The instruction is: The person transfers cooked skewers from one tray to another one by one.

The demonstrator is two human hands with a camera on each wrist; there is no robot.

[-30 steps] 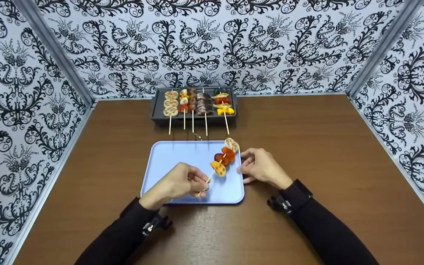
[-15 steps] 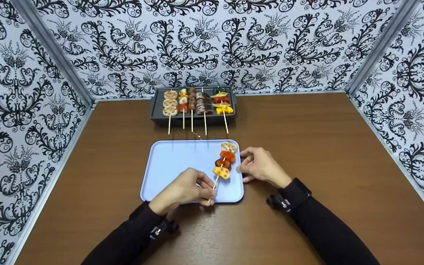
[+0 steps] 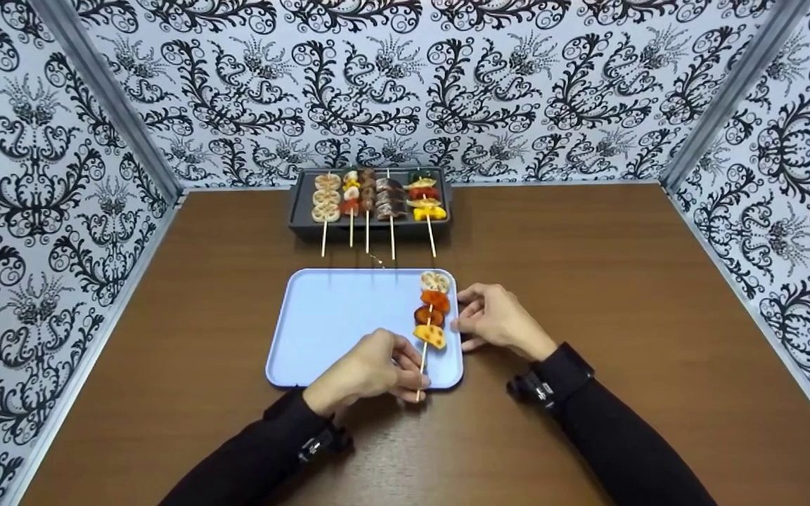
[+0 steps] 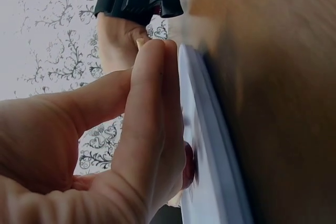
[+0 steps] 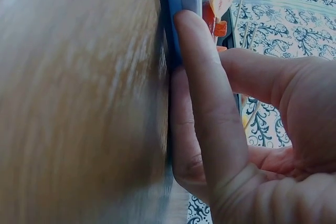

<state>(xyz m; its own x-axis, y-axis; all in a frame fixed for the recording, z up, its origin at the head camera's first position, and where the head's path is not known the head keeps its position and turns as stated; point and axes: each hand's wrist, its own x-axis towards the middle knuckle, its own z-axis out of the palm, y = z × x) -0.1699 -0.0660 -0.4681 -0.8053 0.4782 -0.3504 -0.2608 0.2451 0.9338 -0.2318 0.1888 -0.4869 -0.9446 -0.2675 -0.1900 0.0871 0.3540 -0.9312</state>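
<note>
A brown wood-grain surface (image 3: 588,281) sits boxed in on three sides by white walls (image 3: 447,84) patterned with black floral scrolls, with grey strips (image 3: 106,105) at the corners. Even light.

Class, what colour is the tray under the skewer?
Light blue tray; the head view shows it best.

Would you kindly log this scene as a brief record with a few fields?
Left hand: pinches the stick of a vegetable skewer
Right hand: fingers rest against the right rim of the light blue rectangular plastic tray
Skewer: lies along the tray's right side
Behind: dark grill pan with five skewers
Surface: brown wooden table
</note>
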